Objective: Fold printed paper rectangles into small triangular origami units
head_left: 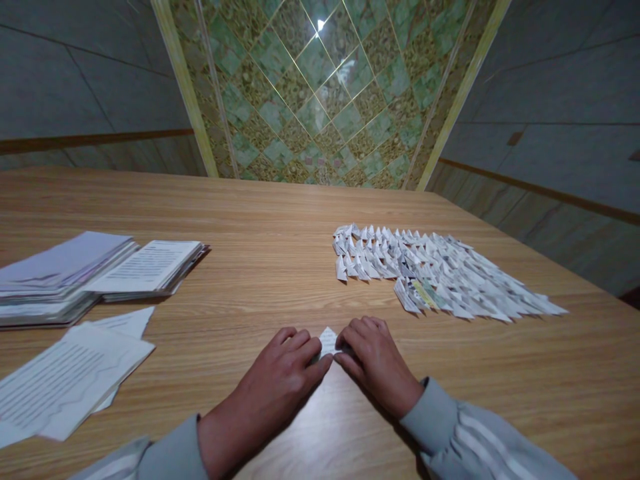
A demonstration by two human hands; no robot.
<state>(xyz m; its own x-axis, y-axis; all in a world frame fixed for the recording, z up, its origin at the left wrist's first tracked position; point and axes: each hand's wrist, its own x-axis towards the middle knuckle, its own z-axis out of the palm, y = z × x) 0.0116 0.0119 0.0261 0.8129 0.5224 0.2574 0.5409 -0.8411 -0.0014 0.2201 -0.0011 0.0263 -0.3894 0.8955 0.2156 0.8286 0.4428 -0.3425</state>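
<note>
A small folded piece of paper (pixel 328 340) with a pointed top and faint print is pinched between my two hands, just above or on the table. My left hand (pixel 285 367) grips its left side, thumb and fingers closed on it. On the opposite edge, my right hand (pixel 375 360) holds it with bent fingers and thumb. The fingers cover both sides of the paper, so only its middle and tip show. Beyond my right hand stand rows of small folded paper pieces (pixel 420 260), packed closely, with pointed tips upward.
Printed loose sheets (pixel 75 380) lie at the left. Behind them are a thick stack of papers (pixel 65 263) and a smaller printed stack (pixel 153 267). The wooden table (pixel 250 220) reaches toward a tiled wall panel (pixel 325 87) between grey walls.
</note>
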